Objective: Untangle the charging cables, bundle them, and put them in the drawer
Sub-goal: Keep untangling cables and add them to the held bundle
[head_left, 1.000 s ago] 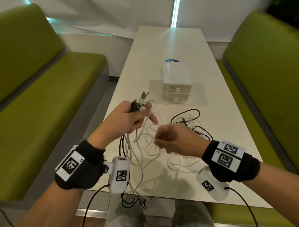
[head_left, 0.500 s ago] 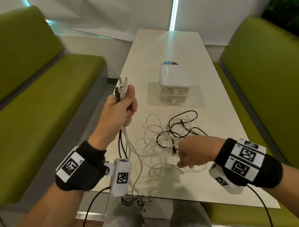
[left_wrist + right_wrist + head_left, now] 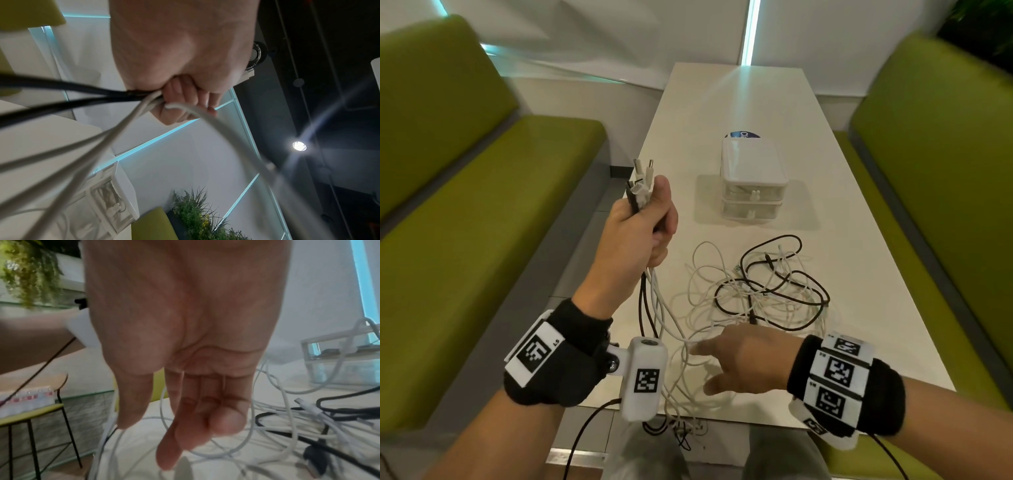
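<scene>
My left hand (image 3: 643, 222) is raised over the table's left edge and grips a bunch of cable ends (image 3: 640, 185), white and black, with the plugs sticking up out of the fist. In the left wrist view the fingers (image 3: 185, 100) curl round those cables (image 3: 131, 104). The cords run down from the fist to a loose tangle of white and black cables (image 3: 760, 291) on the table. My right hand (image 3: 736, 356) hovers low over the near part of the tangle with its fingers (image 3: 197, 412) stretched out and holds nothing. A small white two-drawer box (image 3: 753, 185) stands beyond the tangle, drawers shut.
The long white table (image 3: 859, 274) runs away from me between two green benches (image 3: 465, 205) (image 3: 945, 154). A blue round sticker (image 3: 743, 134) peeks out behind the drawer box. Some cable loops hang over the near table edge (image 3: 678, 428) above my knees.
My left hand has lifted the cable ends up and to the left and closed into a fist. My right hand let go of the strands, dropped toward the near edge and opened.
</scene>
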